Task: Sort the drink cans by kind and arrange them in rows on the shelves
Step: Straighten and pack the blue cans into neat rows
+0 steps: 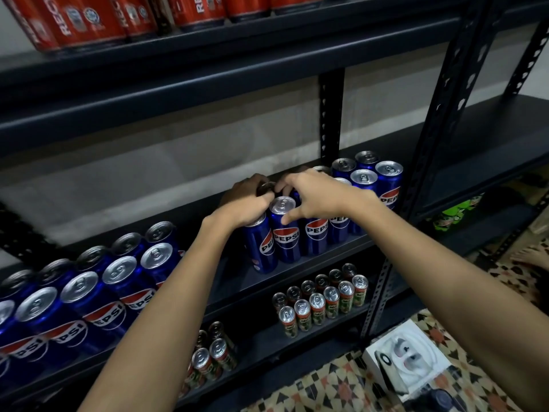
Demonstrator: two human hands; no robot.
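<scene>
- The left hand (pixel 243 203) curls over the tops of two tall blue Pepsi cans (pixel 261 245) at the left end of the right-hand cluster on the dark metal middle shelf (pixel 297 263); the fingers wrap the can tops, a closed grip on the cans.
- The right hand (pixel 315 194) reaches over the same cluster, thumb against the side of the blue can with the bare silver lid (pixel 283 230), fingers bent over the cans behind it; whether it truly holds one or only steadies it, I cannot tell.
- Risk: the leftmost can stands at the shelf's front lip and looks tilted, so a sideways shove could, I judge, tip it off the edge.
- Risk: the cans stand packed and touching, so pushing one may knock its neighbours out of line or topple several.
- Risk: the forearms cross above the shorter blue Pepsi cans (pixel 89 292) ranked in two rows at the left, well apart from the cluster; a dropped elbow could sweep them.
- Red cans (pixel 89 22) line the shelf above; slim green-and-red cans (pixel 320 301) stand in rows on the shelf below.
- The rack has black perforated steel uprights (pixel 439 144) against a pale grey wall.
- A patterned tile floor (pixel 341 388) lies at lower right, with a white box (pixel 407 364) on it.
</scene>
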